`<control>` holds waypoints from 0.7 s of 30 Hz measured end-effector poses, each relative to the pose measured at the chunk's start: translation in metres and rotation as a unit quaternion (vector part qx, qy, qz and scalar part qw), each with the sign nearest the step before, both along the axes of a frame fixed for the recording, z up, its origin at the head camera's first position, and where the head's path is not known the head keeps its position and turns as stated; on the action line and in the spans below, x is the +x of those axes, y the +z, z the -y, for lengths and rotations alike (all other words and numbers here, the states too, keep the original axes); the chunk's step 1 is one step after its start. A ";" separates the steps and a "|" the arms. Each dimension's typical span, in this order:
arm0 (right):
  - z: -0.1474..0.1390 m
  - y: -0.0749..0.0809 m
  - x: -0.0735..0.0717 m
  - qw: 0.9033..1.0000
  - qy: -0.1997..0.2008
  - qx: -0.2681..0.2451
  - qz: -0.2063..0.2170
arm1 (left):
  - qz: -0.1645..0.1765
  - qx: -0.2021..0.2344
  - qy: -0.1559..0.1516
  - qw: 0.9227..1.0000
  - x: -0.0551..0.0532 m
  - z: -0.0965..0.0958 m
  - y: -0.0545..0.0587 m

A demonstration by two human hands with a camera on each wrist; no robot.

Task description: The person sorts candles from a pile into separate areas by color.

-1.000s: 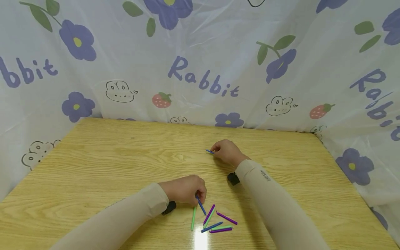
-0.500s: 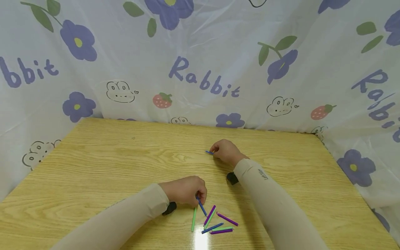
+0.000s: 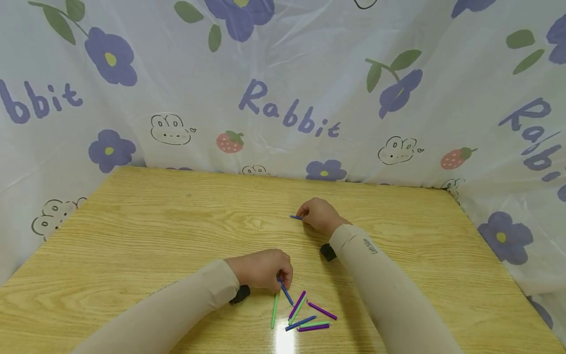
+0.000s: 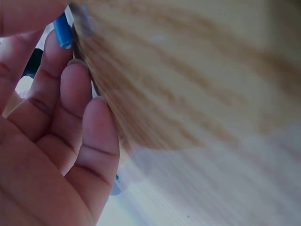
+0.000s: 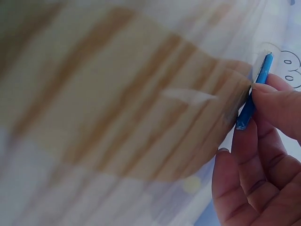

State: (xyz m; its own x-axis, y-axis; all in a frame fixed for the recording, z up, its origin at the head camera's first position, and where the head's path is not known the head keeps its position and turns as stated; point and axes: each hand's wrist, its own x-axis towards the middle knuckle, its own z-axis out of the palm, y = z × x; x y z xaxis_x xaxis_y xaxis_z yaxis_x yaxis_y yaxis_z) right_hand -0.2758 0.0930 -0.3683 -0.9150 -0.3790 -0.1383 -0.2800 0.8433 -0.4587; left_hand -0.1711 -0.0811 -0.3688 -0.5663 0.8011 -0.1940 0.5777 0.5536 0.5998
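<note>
In the head view, my right hand (image 3: 322, 215) pinches a thin blue candle (image 3: 296, 217) over the far middle of the table. The right wrist view shows this blue candle (image 5: 254, 94) between thumb and forefinger, both ends sticking out. Nearer the front, my left hand (image 3: 264, 269) pinches the upper end of another blue candle (image 3: 286, 294), which slants down to the right. Only a short blue end (image 4: 63, 30) of it shows in the left wrist view. A green candle (image 3: 274, 312) lies just below the left hand, its top end near the fingers.
Right of the left hand lie several loose candles, among them a purple candle (image 3: 322, 310), a blue candle (image 3: 300, 323) and a green candle (image 3: 316, 324). The wooden table (image 3: 177, 221) meets a patterned curtain (image 3: 190, 88) at its back edge.
Both hands keep their grip on the blue candles. My right hand and its candle have shifted very slightly; otherwise the scene looks the same.
</note>
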 end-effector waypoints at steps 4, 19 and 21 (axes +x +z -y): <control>0.000 0.001 0.001 1.000 -0.001 -0.002 0.007 | 0.005 0.000 0.002 1.000 0.000 0.000 0.001; -0.001 0.000 0.001 1.000 -0.008 -0.003 0.007 | 0.004 0.000 0.004 1.000 0.001 -0.001 0.001; -0.001 0.000 0.001 1.000 -0.005 -0.005 0.003 | 0.003 0.001 0.004 1.000 0.001 -0.001 0.001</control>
State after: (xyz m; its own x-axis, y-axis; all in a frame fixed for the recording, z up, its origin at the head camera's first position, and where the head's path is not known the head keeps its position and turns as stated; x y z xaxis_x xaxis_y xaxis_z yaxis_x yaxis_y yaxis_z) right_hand -0.2748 0.0943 -0.3686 -0.9176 -0.3720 -0.1398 -0.2697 0.8413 -0.4685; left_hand -0.1703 -0.0801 -0.3674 -0.5719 0.7966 -0.1961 0.5696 0.5576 0.6039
